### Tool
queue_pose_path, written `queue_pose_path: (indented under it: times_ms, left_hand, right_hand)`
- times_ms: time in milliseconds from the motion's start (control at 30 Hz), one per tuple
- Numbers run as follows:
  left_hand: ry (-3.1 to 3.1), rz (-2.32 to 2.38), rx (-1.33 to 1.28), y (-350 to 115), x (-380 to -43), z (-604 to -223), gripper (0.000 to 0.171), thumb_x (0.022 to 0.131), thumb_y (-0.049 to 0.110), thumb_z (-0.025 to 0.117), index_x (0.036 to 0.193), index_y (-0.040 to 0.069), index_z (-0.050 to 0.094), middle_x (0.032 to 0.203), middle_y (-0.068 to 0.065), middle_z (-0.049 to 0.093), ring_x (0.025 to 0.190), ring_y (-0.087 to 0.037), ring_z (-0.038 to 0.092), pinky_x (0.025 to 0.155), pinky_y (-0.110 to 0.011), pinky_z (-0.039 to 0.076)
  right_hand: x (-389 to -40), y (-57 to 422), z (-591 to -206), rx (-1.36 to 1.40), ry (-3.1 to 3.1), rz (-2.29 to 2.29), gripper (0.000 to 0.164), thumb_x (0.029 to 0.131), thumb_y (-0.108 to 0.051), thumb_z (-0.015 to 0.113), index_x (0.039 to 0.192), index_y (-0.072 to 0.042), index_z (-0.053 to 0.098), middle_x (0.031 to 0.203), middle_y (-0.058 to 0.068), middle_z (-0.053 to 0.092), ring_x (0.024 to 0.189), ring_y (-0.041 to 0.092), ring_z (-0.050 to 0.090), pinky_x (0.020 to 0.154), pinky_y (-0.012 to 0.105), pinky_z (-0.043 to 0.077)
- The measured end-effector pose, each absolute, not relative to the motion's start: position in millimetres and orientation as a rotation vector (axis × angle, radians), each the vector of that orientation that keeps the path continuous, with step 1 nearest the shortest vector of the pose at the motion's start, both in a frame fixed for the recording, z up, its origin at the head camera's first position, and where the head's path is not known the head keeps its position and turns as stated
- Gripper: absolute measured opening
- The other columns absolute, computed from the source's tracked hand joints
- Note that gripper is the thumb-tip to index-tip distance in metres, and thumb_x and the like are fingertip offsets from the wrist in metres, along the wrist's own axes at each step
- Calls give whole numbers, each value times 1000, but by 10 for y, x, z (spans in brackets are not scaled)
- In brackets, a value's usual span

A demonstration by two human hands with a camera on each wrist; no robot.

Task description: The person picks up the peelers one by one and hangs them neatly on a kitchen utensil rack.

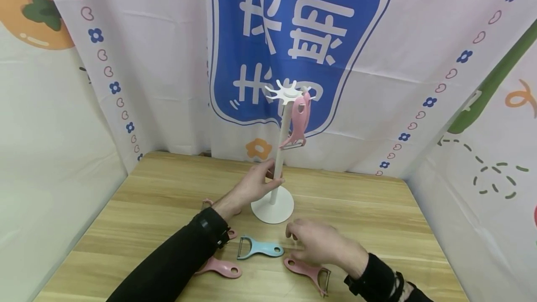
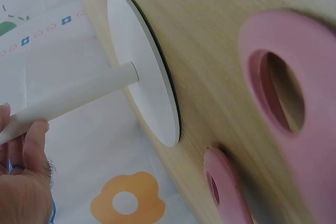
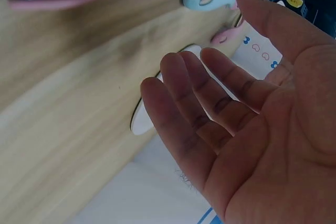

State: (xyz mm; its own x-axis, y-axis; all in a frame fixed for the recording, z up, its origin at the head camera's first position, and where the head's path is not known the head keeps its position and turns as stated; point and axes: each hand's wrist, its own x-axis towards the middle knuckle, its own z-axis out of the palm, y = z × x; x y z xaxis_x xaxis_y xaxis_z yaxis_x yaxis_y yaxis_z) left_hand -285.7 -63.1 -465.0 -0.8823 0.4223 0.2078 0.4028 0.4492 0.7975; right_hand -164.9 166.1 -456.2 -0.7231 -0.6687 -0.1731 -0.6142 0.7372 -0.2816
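Note:
A white stand (image 1: pixel 284 129) with a round base and a crown of several hooks stands upright on the table. My left hand (image 1: pixel 251 184) holds its pole between thumb and fingers, above the base. From the hooks on the right hangs a pink peeler (image 1: pixel 299 118); whether a second one is behind it, I cannot tell. My right hand (image 1: pixel 325 244), palm empty and fingers loosely bent in the right wrist view, hovers over the table. Nearest to it lie a light blue peeler (image 1: pixel 264 249) and a pink peeler (image 1: pixel 305 270).
Another pink peeler (image 1: pixel 224 267) lies at the front left, partly under my left sleeve. Behind that forearm, more pink pieces (image 1: pixel 232 234) show, mostly hidden. A printed curtain (image 1: pixel 176 83) hangs along the back edge of the wooden table (image 1: pixel 356 199).

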Motion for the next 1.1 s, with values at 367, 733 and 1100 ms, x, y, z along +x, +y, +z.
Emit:
queue_pose_path:
  times_ms: [367,733,1100]
  left_hand:
    - [2671,1438,769,-627,-2870,-4658,33,99,32,70,125,15,61,109,9,65,104,-11,64,84,-35,57]
    - [2667,1443,772,-632,-2873,-4666,28,99,33,70,123,21,61,110,9,65,105,-12,64,84,-35,57]
    - [2657,1450,745,-624,-2866,-4663,25,99,33,70,120,24,60,109,9,65,105,-12,64,85,-36,58]
  right_hand:
    - [-1540,1661,-4683,-963,2679,-268,40,88,-48,76,109,-16,67,90,-9,57,69,4,50,55,26,45]
    - [-1475,1702,-4741,-865,2632,-239,42,78,-40,86,105,-18,63,80,-13,50,62,5,45,51,25,39]
    - [-1435,1732,-4772,-843,2653,-238,36,72,-22,87,96,-21,59,80,-13,51,65,5,49,55,26,44]
